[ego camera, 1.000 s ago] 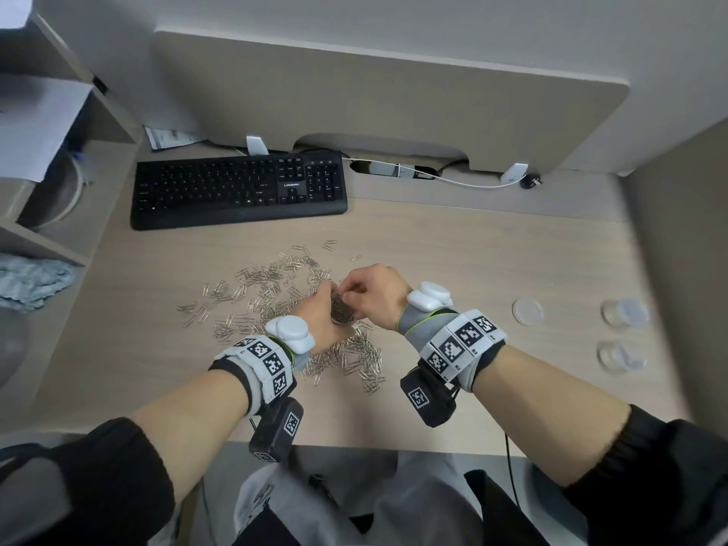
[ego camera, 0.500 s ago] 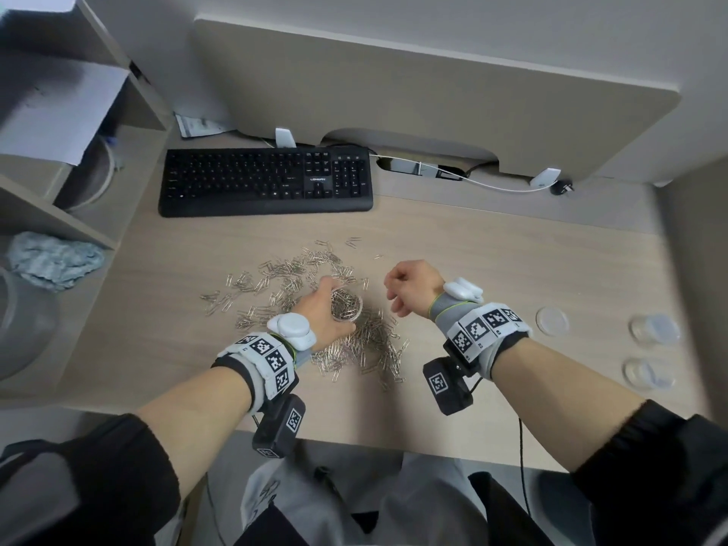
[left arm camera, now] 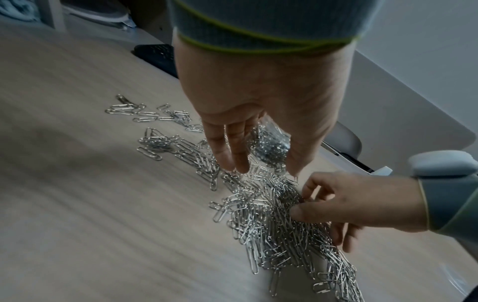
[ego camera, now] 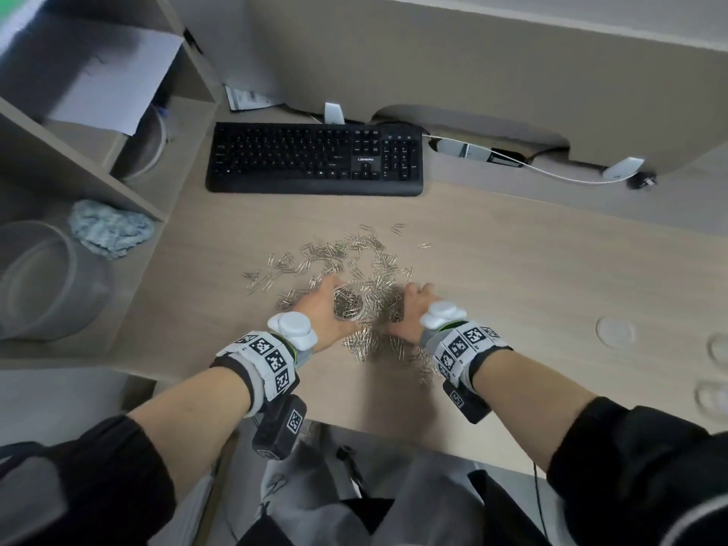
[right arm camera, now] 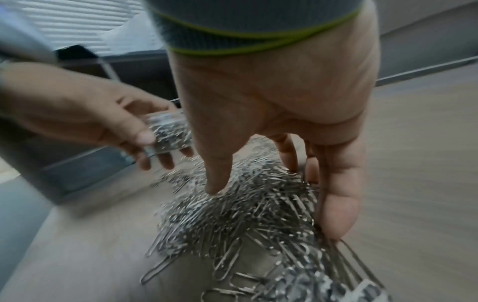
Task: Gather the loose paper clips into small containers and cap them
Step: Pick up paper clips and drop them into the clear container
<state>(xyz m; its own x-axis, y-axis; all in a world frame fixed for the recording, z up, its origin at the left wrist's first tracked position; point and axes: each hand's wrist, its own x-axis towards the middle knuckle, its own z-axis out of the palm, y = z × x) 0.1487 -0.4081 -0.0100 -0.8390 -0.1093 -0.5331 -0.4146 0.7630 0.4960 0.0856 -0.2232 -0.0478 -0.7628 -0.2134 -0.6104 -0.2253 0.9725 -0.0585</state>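
Note:
Loose silver paper clips (ego camera: 338,254) lie heaped in the middle of the desk. My left hand (ego camera: 319,309) grips a small clear container (ego camera: 348,305) partly filled with clips, just above the heap; the container (left arm camera: 271,141) sits between its fingers and thumb. My right hand (ego camera: 413,305) is down on the heap right beside it. In the right wrist view the thumb and fingers of my right hand (right arm camera: 274,204) straddle a bunch of clips (right arm camera: 258,214) and close on it. A round clear lid (ego camera: 615,331) lies on the desk to the right.
Two more small clear containers (ego camera: 717,348) stand at the desk's right edge. A black keyboard (ego camera: 315,159) lies behind the heap. On the left stands a shelf unit (ego camera: 78,171) with a large clear jar (ego camera: 35,281) and a crumpled cloth (ego camera: 110,230).
My right hand has left the container's mouth and dropped onto the heap to its right. My left hand still holds the container in about the same place.

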